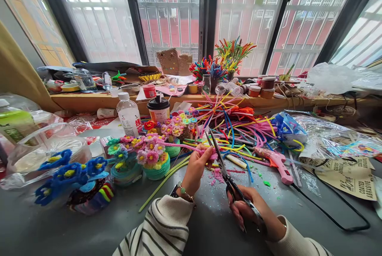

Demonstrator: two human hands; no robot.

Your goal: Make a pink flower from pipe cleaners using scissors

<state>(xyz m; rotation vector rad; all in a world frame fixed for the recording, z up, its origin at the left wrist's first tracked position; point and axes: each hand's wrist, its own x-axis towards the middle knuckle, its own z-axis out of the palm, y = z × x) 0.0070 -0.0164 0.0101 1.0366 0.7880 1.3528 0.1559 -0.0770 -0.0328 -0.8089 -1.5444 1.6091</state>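
My left hand (195, 169) pinches a pink pipe cleaner (179, 146) near its fuzzy end, just above the grey table (209, 224). My right hand (253, 212) grips a pair of scissors (222, 166), whose open blades point up at the pink end. Pink trimmings (217, 175) lie scattered on the table under the blades. Both sleeves are cream with dark stripes.
Pipe-cleaner flower pots (149, 156) and blue flowers (71, 172) stand at the left. A pile of coloured pipe cleaners (235, 124) lies behind, a pink glue gun (276, 162) with black cord at the right. Bottles (129, 114), a cup (158, 108) and a cluttered windowsill (179, 96) sit beyond.
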